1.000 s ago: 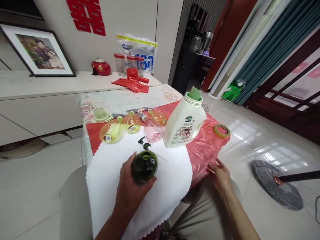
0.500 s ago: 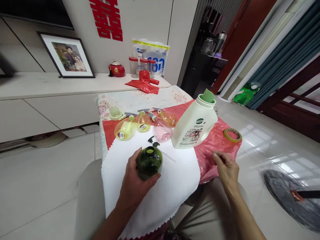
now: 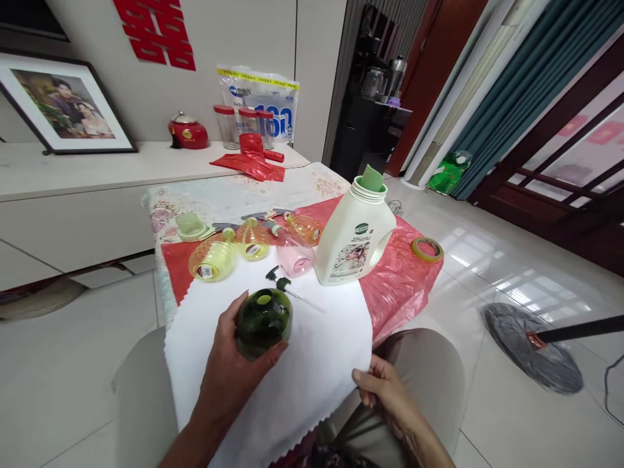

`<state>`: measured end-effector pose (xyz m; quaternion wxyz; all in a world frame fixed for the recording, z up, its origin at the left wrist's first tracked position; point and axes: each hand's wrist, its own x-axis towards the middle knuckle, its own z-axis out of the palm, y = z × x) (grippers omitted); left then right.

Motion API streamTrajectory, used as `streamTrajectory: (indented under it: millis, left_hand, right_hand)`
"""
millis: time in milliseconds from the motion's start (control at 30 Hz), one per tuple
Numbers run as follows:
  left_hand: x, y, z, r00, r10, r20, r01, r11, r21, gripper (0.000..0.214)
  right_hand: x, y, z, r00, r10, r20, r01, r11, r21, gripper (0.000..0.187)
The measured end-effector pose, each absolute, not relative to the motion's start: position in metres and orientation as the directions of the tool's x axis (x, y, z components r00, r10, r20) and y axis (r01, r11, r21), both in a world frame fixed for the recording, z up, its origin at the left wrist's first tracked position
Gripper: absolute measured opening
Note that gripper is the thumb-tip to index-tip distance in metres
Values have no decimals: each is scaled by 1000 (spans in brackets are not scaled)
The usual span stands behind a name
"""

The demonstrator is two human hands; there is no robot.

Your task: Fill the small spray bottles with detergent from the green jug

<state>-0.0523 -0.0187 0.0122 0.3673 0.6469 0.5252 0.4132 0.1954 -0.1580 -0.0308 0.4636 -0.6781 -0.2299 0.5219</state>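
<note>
My left hand (image 3: 244,354) is wrapped round a dark green round bottle (image 3: 266,325), its neck uncapped and facing up. Under it lies a white cloth (image 3: 312,344) with a zigzag edge. At the cloth's right edge, my right hand (image 3: 385,387) pinches the border, thumb on top and fingers beneath. A dark pump head (image 3: 281,283) with a clear tube lies just beyond the green bottle. Farther back stands a cream detergent jug (image 3: 353,240), open at the top, with a green piece (image 3: 372,179) sticking up from its mouth.
Behind the cloth lie a yellow bottle (image 3: 213,258), an amber bottle (image 3: 253,240), a pink bottle (image 3: 295,253) and an orange bottle (image 3: 305,227). A pale green cap (image 3: 190,225) sits at left. A tape roll (image 3: 428,249) rests on the red plastic sheet (image 3: 397,296) at right.
My right hand has come down and left from above the red sheet to the white cloth's edge. My left hand still holds the green bottle. The view has turned slightly right.
</note>
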Motion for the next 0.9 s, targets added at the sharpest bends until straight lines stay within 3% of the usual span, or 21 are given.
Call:
streamTrajectory:
  millis: [167,467,533,600,667,733,833,900]
  left_hand:
    - [-56,-11,14,100,976,191,390,-215,895,85]
    - [-53,2,25,96,967,237,399,-256,881,86]
    - [-53,3,25,103,968,230,379,-252,890,86]
    - [-54,4,24,88,971,220,359,-237,903,85]
    - [-54,4,23,66,976,209,342,-219,914,85]
    - [-53,3,24,54,980,192,331,-199,922,86]
    - [-51,2,27,39,984,175,319,-178,931,87]
    - [-51,1,29,25,983,181,319,-179,931,88]
  right_hand:
    - [204,-161,-11,394,806,-442,-118,-433,-894,47]
    - [218,-160,-4,422,875,-239,339,-396,-853,42]
    - [225,-159,-1,484,868,-111,529,-392,-753,45]
    - [232,-155,8,532,836,134,704,-349,-618,46]
    - [232,-144,19,465,815,347,812,-236,-534,39]
    - [222,-125,29,306,848,433,861,-52,-506,27]
    - [191,-81,40,56,916,398,887,137,-440,20]
    - [166,-49,42,-14,970,244,949,90,-302,22]
